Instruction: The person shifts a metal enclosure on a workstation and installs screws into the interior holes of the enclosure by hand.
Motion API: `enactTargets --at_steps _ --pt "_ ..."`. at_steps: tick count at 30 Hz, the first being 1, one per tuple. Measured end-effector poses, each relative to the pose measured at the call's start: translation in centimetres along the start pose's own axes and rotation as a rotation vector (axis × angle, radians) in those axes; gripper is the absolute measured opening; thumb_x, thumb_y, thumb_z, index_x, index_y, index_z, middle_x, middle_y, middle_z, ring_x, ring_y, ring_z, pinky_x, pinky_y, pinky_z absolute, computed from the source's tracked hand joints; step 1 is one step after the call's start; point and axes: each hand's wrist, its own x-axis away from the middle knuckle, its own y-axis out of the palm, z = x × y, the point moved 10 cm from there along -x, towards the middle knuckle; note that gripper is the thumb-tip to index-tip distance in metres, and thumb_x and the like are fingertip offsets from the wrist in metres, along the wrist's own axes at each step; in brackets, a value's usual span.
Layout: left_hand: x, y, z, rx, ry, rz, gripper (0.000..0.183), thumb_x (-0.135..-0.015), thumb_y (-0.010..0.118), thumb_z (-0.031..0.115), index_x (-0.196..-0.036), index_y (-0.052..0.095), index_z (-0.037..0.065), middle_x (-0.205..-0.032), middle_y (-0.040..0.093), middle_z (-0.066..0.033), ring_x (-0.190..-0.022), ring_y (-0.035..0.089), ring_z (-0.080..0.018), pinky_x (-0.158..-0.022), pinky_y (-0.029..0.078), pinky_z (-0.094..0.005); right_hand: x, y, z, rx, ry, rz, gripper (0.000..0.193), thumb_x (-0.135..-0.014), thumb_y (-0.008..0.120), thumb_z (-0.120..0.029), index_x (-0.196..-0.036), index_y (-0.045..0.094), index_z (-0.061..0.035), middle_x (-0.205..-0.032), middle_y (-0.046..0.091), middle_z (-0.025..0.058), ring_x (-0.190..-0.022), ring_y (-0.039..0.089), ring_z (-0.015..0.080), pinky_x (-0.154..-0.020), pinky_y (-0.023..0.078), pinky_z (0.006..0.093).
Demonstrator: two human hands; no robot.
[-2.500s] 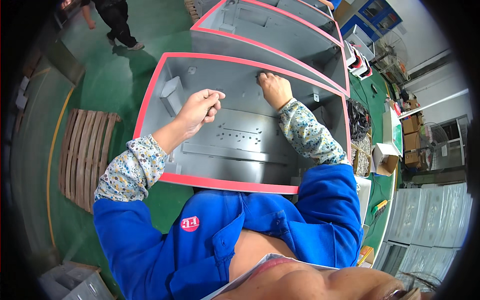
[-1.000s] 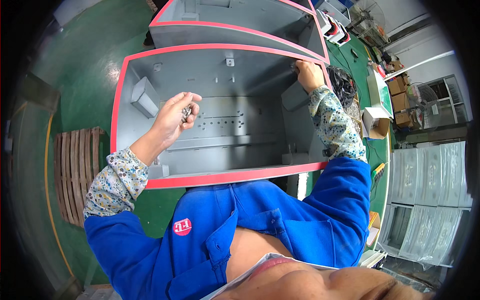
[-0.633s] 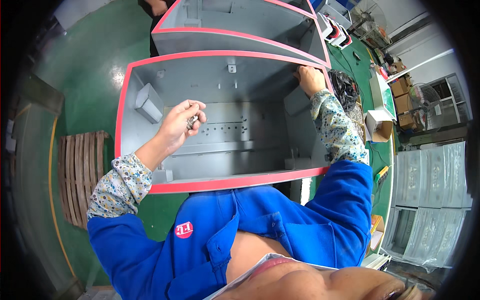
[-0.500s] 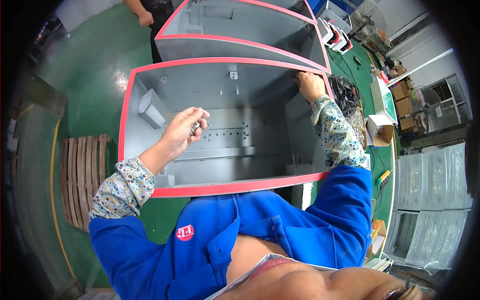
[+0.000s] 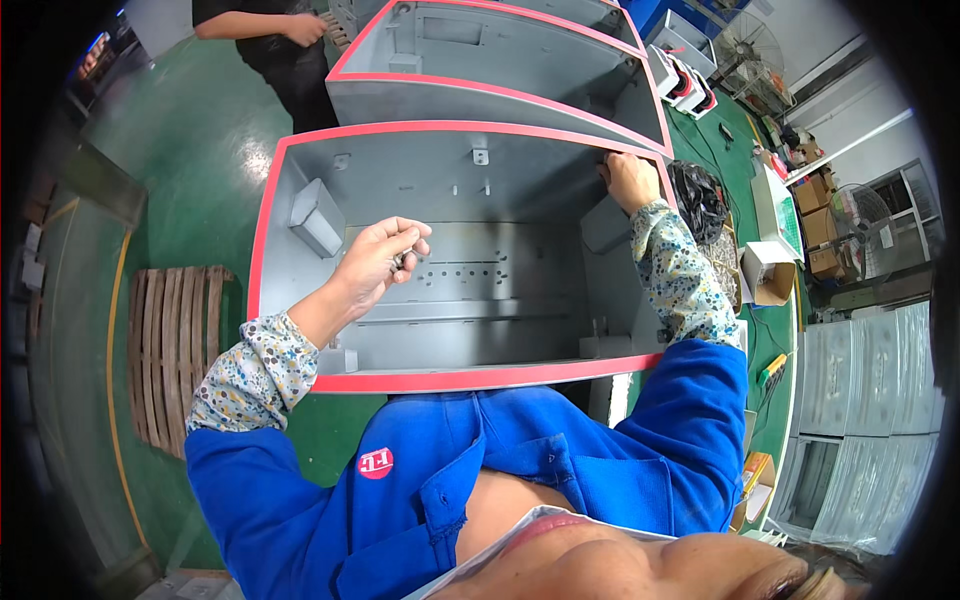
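Apparently you were midway: your left hand (image 5: 378, 262) clasped unused small grey pieces (image 5: 403, 259); your right hand (image 5: 632, 182), its grip hidden, reached far-right inside the cabinet (image 5: 480, 378).

Right hand (image 5: 630, 182) — moved along cabinet (image 5: 480, 379) to far-right corner, co-worker (image 5: 288, 65) — nearer

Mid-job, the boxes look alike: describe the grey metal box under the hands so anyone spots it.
Right of the brown slatted wooden pallet, find the open grey metal box with a pink rim nearest the blue clothing. Similar boxes stand beyond; only this one has the bare left hand over its opening, the right hand at its far right corner.
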Motion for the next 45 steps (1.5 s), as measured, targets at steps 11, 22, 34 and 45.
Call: enactTargets --at_steps 11,22,34,45 --pt "0.2 0.1 0.3 -0.053 0.027 0.007 0.016 -0.086 0.052 0.016 -0.095 0.053 0.004 -0.078 0.052 0.0002 -0.058 0.045 -0.0017 -0.046 0.035 -0.0155 0.0 0.3 0.2 0.003 -0.005 -0.035 0.026 -0.079 0.055 -0.03 -0.072 0.058 -0.0043 -0.068 0.059 0.0147 -0.061 0.059 0.031 -0.054 0.047 0.0403" --pt "0.2 0.1 0.4 -0.069 0.013 0.013 0.016 -0.088 0.048 0.02 -0.094 0.053 0.005 -0.075 0.051 0.0013 -0.058 0.044 -0.0011 -0.046 0.034 -0.0148 0.6 -2.3 -3.7 0.1 -0.08 0.0 0.022 -0.078 0.056 -0.031 -0.072 0.056 -0.0095 -0.071 0.061 0.0088 -0.063 0.061 0.0265 -0.053 0.048 0.0374" --pt "0.1 -0.2 0.5 -0.063 0.05 0.03 0.016 -0.088 0.048 0.018 -0.095 0.052 0.005 -0.076 0.051 0.0005 -0.059 0.044 -0.0016 -0.047 0.034 -0.0152 1.5 -4.2 -6.8 -0.013 -0.212 0.083 0.016 -0.077 0.054 -0.023 -0.07 0.054 -0.0092 -0.068 0.058 0.0085 -0.061 0.059 0.0277 -0.051 0.046 0.038" --pt "0.2 0.3 0.8 -0.099 0.046 0.0 0.021 -0.09 0.043 0.022 -0.092 0.052 0.003 -0.071 0.047 0.0008 -0.058 0.041 -0.003 -0.046 0.034 -0.0164 1.9 -4.6 -8.1 -0.081 -0.29 0.096 0.017 -0.078 0.053 -0.022 -0.069 0.054 -0.0082 -0.066 0.057 0.008 -0.059 0.058 0.0271 -0.05 0.046 0.0378"
